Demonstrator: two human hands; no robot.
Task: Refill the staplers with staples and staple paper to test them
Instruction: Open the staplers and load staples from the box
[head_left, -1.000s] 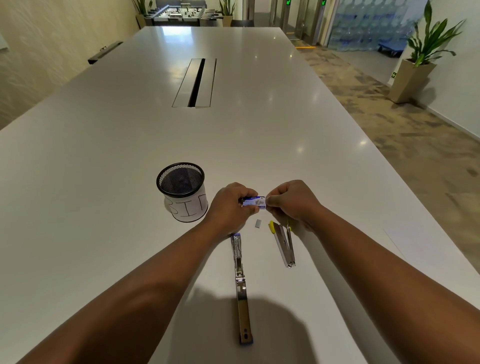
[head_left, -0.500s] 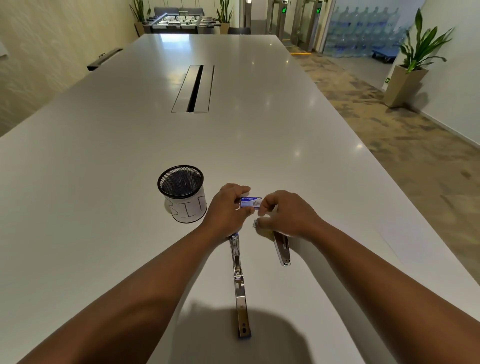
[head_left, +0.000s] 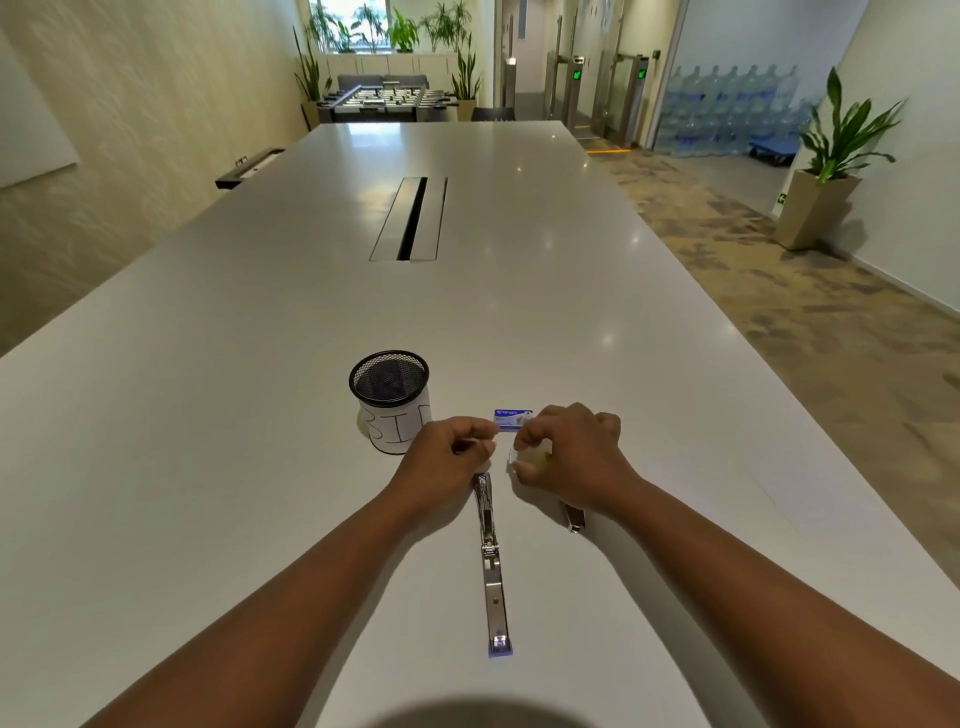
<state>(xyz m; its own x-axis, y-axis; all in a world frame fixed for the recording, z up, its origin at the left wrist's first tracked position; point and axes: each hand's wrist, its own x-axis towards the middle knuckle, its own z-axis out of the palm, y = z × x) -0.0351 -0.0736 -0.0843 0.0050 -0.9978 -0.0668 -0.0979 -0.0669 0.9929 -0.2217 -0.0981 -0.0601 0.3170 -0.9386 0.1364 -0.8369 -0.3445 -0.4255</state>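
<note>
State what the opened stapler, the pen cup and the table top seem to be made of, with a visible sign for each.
Opened stapler: likely bright metal; it glints silver. Pen cup: black wire mesh, seemingly metal, with a paper label. Table top: smooth white semi-gloss, perhaps laminate; it reflects lights.

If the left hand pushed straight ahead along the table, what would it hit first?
Probably the blue staple box, just beyond the left hand fingertips. The mesh cup sits off to the left; depth is uncertain.
</note>
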